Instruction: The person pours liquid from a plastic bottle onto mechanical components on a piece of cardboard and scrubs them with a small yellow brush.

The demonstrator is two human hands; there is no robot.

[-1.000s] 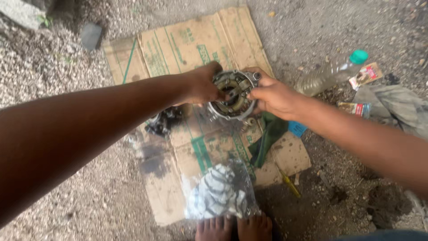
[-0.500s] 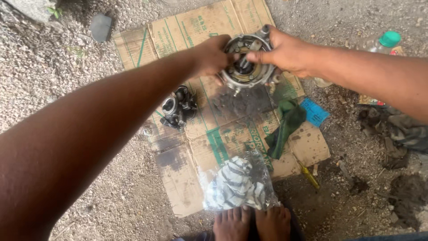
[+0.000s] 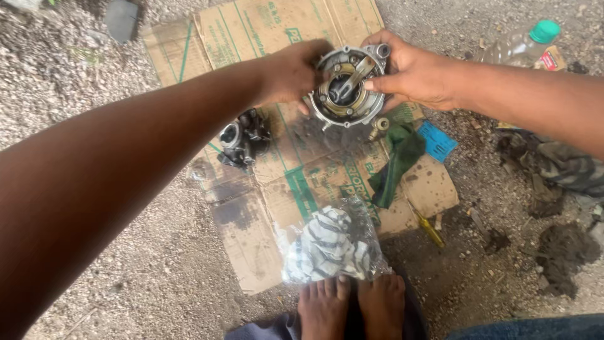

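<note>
Reaching across the flattened cardboard (image 3: 251, 208), my left hand (image 3: 296, 70) curls its fingers against the left rim of the round metal housing (image 3: 347, 85), held above the sheet's far end. A dark engine part (image 3: 242, 138) lies below my forearm. My right hand (image 3: 415, 75) clamps the housing's right side, thumb on its face. Nearer me lie a green rag (image 3: 396, 160), a bagged striped cloth (image 3: 330, 245) and a plastic bottle (image 3: 522, 43).

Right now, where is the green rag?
In the head view, the green rag lies on the cardboard, right of centre, below the round metal housing and beside the blue card.
</note>
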